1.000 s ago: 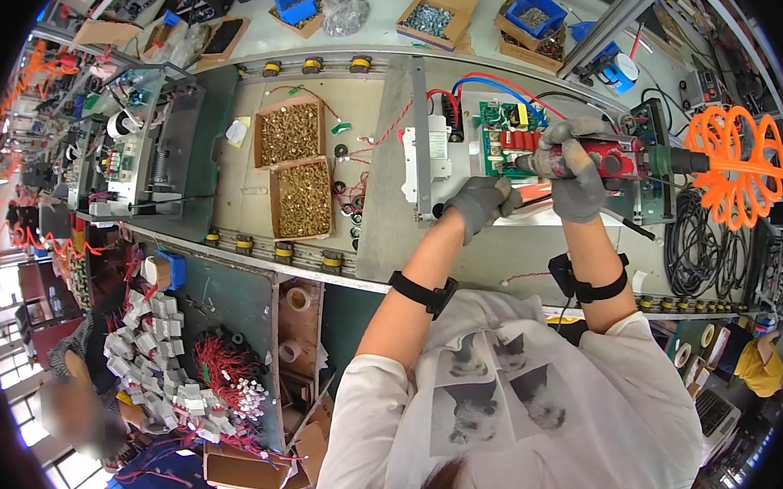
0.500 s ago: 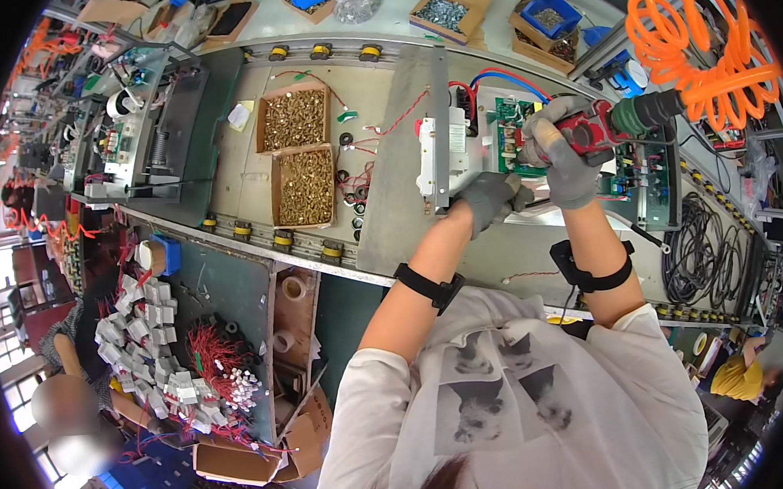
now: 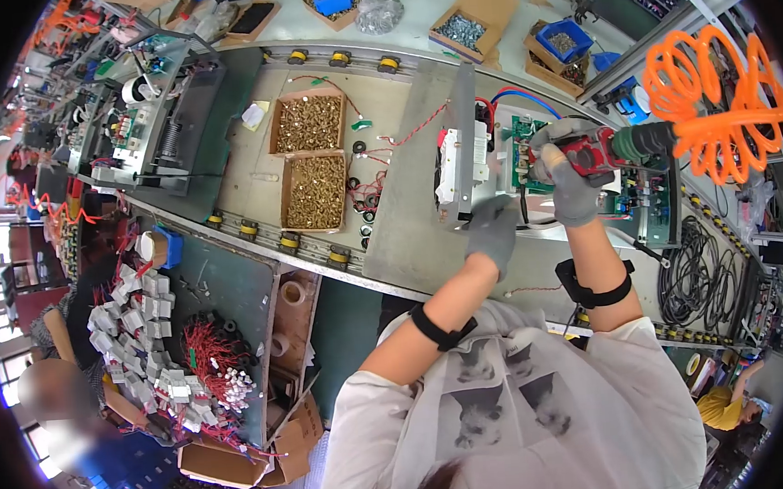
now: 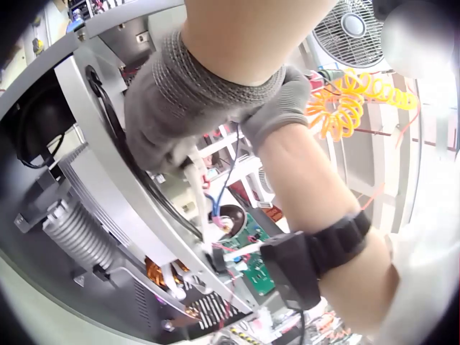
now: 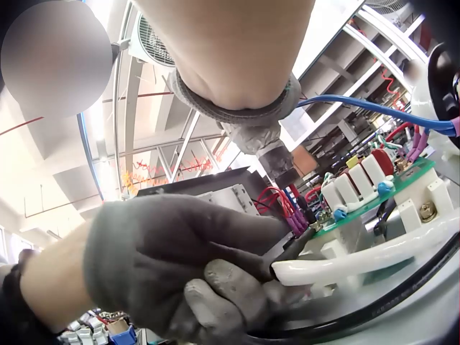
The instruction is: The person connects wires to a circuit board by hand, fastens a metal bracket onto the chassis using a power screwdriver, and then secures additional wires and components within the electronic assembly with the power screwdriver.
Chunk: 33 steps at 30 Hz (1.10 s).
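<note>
The gloved right hand grips a red power tool above a green circuit board; a coiled orange hose trails from the tool's green-and-black rear. In the right wrist view, the tool's dark nose points down near the board's components. Lower and to the left, the gloved left hand is beside a metal bracket. Its fingers are curled around a white-sleeved cable, as the right wrist view shows. The left wrist view has the white sleeve emerging beside the left hand.
Two cardboard boxes of brass parts sit left of the metal plate. Dark coiled cables lie at the right. Blue bins stand at the back, and another assembly is at the far left. Another person is at the lower left.
The left hand has shifted down and slightly right, with its wrist turned. The tool's rear has swung upward from nearly level, and the hose coil has moved. The head view has shifted a little.
</note>
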Each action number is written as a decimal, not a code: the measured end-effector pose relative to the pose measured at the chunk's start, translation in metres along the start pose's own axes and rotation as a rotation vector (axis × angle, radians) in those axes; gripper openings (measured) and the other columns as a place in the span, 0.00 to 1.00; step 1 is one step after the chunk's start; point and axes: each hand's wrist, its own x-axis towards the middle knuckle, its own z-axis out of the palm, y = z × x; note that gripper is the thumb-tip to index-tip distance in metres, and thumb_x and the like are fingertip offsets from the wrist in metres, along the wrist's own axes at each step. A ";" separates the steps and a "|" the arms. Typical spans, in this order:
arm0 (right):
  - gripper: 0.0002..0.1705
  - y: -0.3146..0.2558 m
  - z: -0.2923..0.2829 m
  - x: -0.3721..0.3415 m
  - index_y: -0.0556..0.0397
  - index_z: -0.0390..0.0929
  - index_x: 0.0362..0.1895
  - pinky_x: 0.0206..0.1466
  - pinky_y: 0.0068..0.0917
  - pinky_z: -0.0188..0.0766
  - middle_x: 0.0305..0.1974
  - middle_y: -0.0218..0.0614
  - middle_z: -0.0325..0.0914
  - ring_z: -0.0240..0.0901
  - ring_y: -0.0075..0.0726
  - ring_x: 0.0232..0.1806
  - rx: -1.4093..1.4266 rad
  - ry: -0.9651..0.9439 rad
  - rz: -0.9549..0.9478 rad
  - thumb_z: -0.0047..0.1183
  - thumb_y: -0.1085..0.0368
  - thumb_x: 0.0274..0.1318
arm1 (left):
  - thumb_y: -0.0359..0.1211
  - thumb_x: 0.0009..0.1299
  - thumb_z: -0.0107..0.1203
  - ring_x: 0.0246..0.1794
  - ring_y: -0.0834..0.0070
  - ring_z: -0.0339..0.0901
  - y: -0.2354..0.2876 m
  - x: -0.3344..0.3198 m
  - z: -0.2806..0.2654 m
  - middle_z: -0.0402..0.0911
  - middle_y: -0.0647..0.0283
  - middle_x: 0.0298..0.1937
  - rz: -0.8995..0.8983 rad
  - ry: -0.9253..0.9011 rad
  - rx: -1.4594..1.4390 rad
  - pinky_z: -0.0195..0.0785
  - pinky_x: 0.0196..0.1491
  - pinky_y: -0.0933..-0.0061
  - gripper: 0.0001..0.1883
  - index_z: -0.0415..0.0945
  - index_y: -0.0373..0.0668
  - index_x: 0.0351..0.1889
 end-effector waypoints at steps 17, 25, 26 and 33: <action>0.15 -0.109 -0.062 -0.061 0.56 0.69 0.43 0.38 0.40 0.71 0.34 0.46 0.74 0.72 0.43 0.33 0.421 0.179 -0.344 0.49 0.66 0.50 | 0.42 0.72 0.48 0.32 0.79 0.72 0.046 -0.051 0.017 0.75 0.64 0.35 -0.161 -0.640 -0.405 0.64 0.34 0.83 0.19 0.69 0.36 0.49; 0.13 -0.109 -0.083 -0.068 0.53 0.66 0.42 0.38 0.37 0.65 0.33 0.42 0.70 0.67 0.40 0.33 0.317 0.099 -0.344 0.48 0.64 0.52 | 0.41 0.72 0.48 0.28 0.80 0.71 0.041 -0.052 0.028 0.75 0.65 0.31 -0.062 -0.700 -0.288 0.63 0.29 0.82 0.16 0.70 0.37 0.47; 0.13 -0.112 -0.084 -0.069 0.53 0.66 0.42 0.38 0.37 0.65 0.33 0.42 0.70 0.67 0.40 0.33 0.320 0.103 -0.344 0.48 0.64 0.52 | 0.42 0.71 0.48 0.29 0.79 0.72 0.039 -0.052 0.028 0.76 0.64 0.31 -0.058 -0.705 -0.235 0.63 0.29 0.83 0.17 0.71 0.37 0.47; 0.14 -0.123 -0.104 -0.075 0.53 0.65 0.41 0.36 0.35 0.65 0.32 0.40 0.68 0.64 0.37 0.32 0.400 0.173 -0.346 0.49 0.64 0.52 | 0.43 0.71 0.50 0.37 0.76 0.75 0.038 -0.071 0.046 0.80 0.58 0.40 0.184 -0.658 -0.076 0.66 0.34 0.79 0.20 0.71 0.35 0.49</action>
